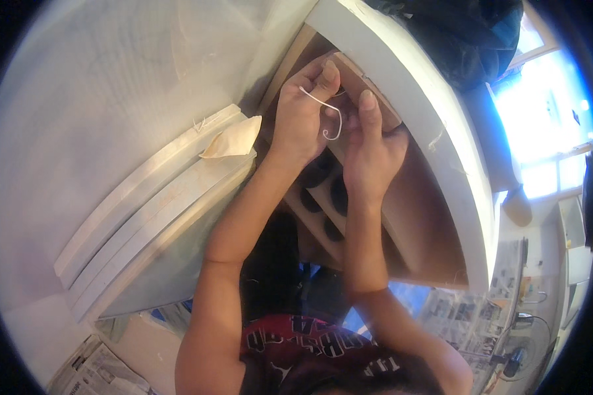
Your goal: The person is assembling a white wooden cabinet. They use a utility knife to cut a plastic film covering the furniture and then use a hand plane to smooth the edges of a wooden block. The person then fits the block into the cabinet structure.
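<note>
A thin white cord [339, 120] with a curled end hangs in front of my fingers. My left hand [301, 122] pinches it between thumb and fingers, and one end pokes out beside the thumb. Close by on the right, my right hand [375, 148] is closed, thumb raised and fingers curled inward; what they grip is hidden. Both hands are inside the opening of a white-edged cabinet [418, 72]. Just behind the fingers lies a brown board [369, 95] at the cabinet's upper part.
Slanted shelves [375, 210] with dark round shapes lie below my hands. At left, a folded cream sheet [234, 139] rests on stacked white ledges [158, 197]. A dark bag-like bundle [464, 39] sits atop the cabinet. Newspaper [468, 319] and a fan [510, 362] are at lower right.
</note>
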